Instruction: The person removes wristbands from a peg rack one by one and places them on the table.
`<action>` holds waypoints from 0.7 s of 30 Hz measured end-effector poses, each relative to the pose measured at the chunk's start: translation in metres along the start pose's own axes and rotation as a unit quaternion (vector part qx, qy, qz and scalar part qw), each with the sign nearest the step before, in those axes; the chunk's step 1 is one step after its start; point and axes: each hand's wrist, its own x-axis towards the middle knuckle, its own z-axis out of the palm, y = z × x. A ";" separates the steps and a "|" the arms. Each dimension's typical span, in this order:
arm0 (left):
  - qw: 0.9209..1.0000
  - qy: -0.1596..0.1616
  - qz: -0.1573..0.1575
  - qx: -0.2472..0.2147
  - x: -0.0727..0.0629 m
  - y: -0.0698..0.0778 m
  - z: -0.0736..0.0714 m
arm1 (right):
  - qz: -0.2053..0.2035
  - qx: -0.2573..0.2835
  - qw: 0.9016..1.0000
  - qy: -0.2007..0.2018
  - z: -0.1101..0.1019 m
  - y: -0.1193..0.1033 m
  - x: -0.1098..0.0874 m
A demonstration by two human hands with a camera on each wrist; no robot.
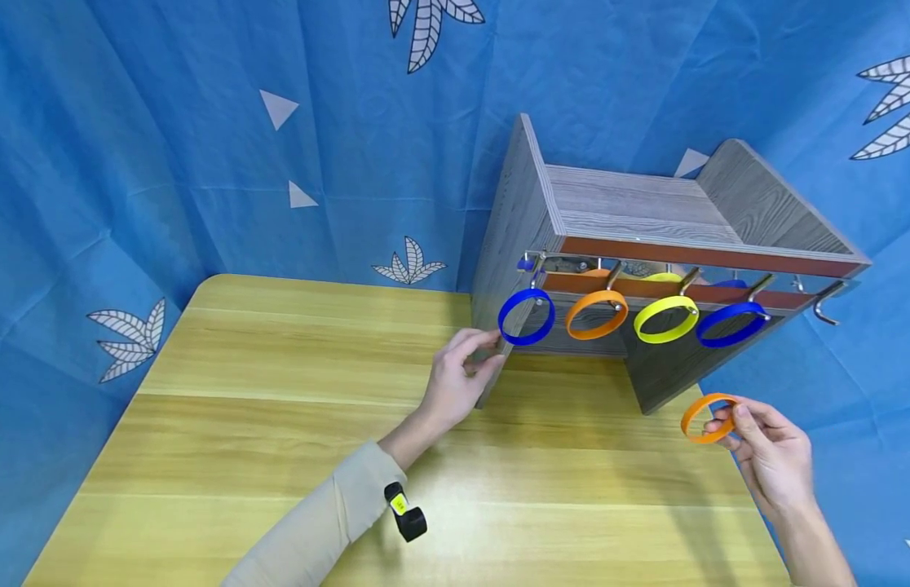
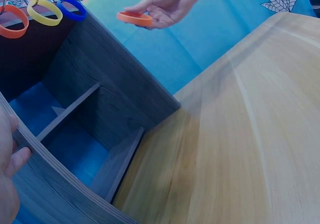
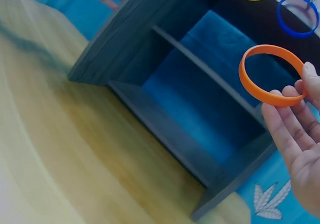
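Observation:
My right hand [image 1: 776,461] pinches an orange silicone wristband [image 1: 687,425] between thumb and fingers, in the air to the right of the grey wooden shelf [image 1: 748,196]. In the right wrist view the wristband [image 3: 248,87] appears as a full loop across the shelf's front. My left hand [image 1: 457,373] holds the front edge of the shelf's left side panel, thumb and fingertips at that edge. Just beside its fingertips hangs a blue wristband [image 1: 505,328] on a hook. Further right along the row hang an orange wristband [image 1: 572,328], a yellow wristband [image 1: 649,333] and another blue wristband [image 1: 726,335].
Another metal hook [image 1: 824,308] juts out at the row's right end. The shelf stands on a light wooden table [image 1: 279,408], at its back right. A blue curtain [image 1: 220,147] hangs behind. A black strap device [image 1: 407,515] sits on the left sleeve.

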 end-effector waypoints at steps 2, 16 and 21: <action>1.000 -0.002 0.000 -0.002 0.000 0.000 0.000 | 0.013 -0.003 1.000 -0.009 -0.002 0.005 -0.002; 1.000 -0.002 -0.004 -0.004 0.001 0.003 0.000 | 0.106 -0.102 0.988 0.041 -0.021 0.034 -0.015; 1.000 0.000 -0.003 -0.002 0.000 0.002 0.001 | 0.148 -0.116 0.981 0.055 -0.035 0.041 -0.019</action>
